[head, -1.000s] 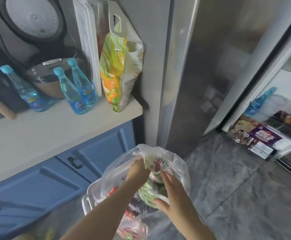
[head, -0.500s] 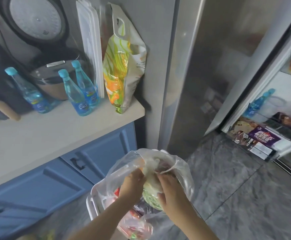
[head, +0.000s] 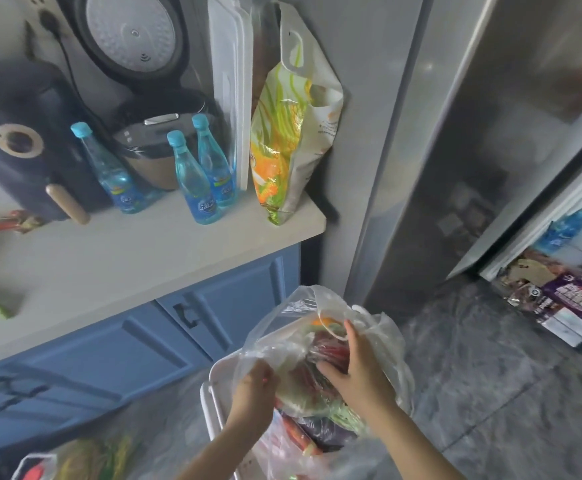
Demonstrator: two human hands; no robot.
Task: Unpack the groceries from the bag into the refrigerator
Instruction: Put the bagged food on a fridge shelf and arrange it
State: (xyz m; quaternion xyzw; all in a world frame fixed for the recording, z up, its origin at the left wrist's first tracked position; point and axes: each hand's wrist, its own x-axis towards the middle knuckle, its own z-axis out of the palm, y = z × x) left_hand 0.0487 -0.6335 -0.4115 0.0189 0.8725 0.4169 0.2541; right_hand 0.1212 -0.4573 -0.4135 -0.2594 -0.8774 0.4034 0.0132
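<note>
1. Clearly we are early in the job: our left hand (head: 254, 388) pinches the near edge of the plastic bag (head: 379, 344) with curled fingers, pulling the film toward eight o'clock to hold the mouth apart.

2. Our right hand (head: 355, 368) reaches into the opening from four o'clock, fingers spread and fairly straight, pressing on a wrapped red pack (head: 327, 351). We cannot tell for sure whether the thumb has closed under it; it looks more like a flat touch than a grip.

3. Both forearms come up from the bottom edge and meet over the bag, the right wrist bent so that the palm faces down into the groceries.

4. The bag sits low at six o'clock, on a white bin (head: 213, 386), and looks full: leafy greens (head: 338, 410), something orange near the top and a dark purple item lower down all show through the film. We judge that nearly everything is left to move.

5. The refrigerator (head: 511, 140) stands at two o'clock with its door open; a blue bottle (head: 566, 230) and some packets (head: 559, 299) sit in the part we can see at three o'clock.

6. On the counter (head: 144, 258) at ten o'clock stand three blue bottles (head: 196, 181), a rice cooker (head: 154, 147) and a printed sack (head: 282, 143), all well apart from our hands.
</note>
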